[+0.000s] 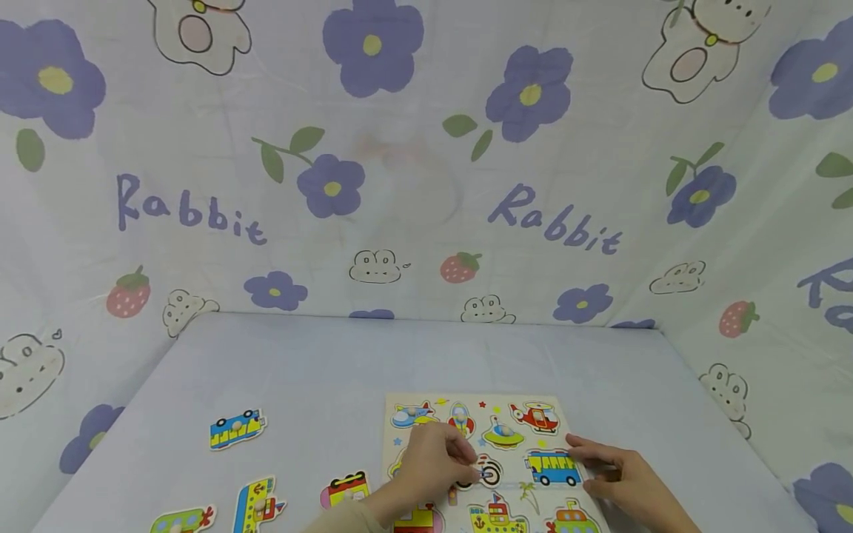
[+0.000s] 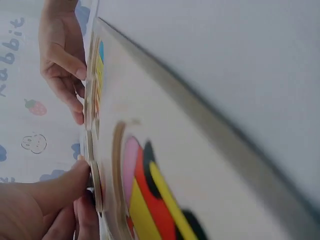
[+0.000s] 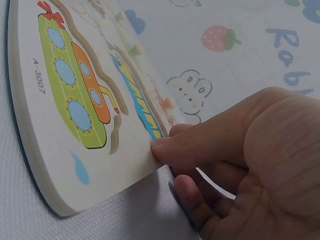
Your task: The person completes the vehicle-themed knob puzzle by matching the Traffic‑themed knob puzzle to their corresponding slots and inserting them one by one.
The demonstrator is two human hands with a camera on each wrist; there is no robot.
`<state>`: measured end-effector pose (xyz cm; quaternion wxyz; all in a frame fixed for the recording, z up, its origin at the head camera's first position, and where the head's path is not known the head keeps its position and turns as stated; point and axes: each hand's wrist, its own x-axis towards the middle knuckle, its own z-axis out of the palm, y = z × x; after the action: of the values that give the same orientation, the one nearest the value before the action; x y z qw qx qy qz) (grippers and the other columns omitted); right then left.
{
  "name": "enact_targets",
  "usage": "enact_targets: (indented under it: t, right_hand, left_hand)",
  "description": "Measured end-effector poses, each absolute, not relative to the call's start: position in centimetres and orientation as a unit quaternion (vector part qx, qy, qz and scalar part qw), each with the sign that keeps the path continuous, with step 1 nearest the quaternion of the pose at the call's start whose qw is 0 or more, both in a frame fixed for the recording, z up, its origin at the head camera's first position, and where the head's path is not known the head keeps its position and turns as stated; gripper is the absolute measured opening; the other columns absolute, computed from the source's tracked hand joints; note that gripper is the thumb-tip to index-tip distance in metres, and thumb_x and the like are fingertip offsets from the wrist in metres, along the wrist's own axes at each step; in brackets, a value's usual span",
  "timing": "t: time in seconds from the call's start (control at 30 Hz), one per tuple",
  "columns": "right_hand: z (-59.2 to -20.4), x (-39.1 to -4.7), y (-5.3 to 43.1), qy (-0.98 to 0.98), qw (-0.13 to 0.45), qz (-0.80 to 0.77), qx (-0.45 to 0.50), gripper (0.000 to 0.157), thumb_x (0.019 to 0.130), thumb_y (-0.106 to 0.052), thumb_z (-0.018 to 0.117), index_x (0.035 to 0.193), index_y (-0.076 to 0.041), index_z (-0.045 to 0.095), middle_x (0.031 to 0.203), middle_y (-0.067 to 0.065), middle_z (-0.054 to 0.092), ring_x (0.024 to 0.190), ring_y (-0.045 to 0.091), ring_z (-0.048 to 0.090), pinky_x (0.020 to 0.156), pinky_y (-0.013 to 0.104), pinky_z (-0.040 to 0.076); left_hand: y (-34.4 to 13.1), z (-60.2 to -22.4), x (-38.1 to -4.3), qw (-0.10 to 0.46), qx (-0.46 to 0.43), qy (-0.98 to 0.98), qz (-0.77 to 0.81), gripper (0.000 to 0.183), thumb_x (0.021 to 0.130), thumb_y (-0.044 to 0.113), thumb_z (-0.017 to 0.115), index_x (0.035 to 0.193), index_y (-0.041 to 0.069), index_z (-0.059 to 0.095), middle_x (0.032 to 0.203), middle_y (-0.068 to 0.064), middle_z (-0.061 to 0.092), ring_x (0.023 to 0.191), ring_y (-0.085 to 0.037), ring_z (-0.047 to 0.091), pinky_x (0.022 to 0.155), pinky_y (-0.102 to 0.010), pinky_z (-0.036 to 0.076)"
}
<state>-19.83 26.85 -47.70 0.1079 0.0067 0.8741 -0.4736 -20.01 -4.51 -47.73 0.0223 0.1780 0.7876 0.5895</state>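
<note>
A wooden puzzle board (image 1: 536, 496) with printed vehicles lies at the centre right of the table. Over its middle, my left hand (image 1: 426, 463) pinches a motorcycle piece (image 1: 491, 474) between thumb and fingers; most of the piece is covered by the hand in the head view. My right hand (image 1: 623, 474) grips the board's right edge beside the printed bus (image 1: 554, 468), thumb (image 3: 195, 145) on top and fingers curled at the edge. Knobbed airplane (image 1: 409, 415), rocket (image 1: 460, 419), flying saucer (image 1: 504, 434) and helicopter (image 1: 537, 418) pieces sit along the board's top.
Left of the board lie a loose bus piece (image 1: 236, 428), a ship piece (image 1: 258, 506), a train piece (image 1: 346, 490) and a submarine piece (image 1: 181, 520). Bare recesses show a printed ship (image 1: 496, 517) and submarine (image 3: 72, 82). A patterned cloth (image 1: 413, 244) hangs behind the table.
</note>
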Motion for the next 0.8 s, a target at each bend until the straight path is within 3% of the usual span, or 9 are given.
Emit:
enact_targets:
  t: [0.37,0.8]
  right_hand:
    - [-47.96,-19.94,27.24,0.865,0.135,-0.482,-0.021,0.042,0.077,0.002,0.077,0.118,-0.008,0.071,0.146,0.012,0.047,0.116,0.031,0.057,0.081,0.033,0.053]
    - [-47.77,-19.91,27.56,0.863,0.142,-0.484,-0.032,0.043,0.079,0.0,0.077,0.121,-0.006,0.069,0.148,0.014,0.044,0.118,0.033,0.056,0.082,0.033,0.053]
  left_hand:
    - [-3.78,-47.41,-20.42,0.002,0.184,0.815,0.549,0.024,0.068,-0.008,0.085,0.075,0.006,0.066,0.071,0.002,0.064,0.062,-0.003,0.057,0.061,-0.021,0.05]
    - [-3.85,-47.31,-20.68,0.007,0.173,0.794,0.582,0.023,0.065,-0.009,0.086,0.074,0.002,0.068,0.071,-0.002,0.068,0.062,-0.005,0.062,0.061,-0.021,0.051]
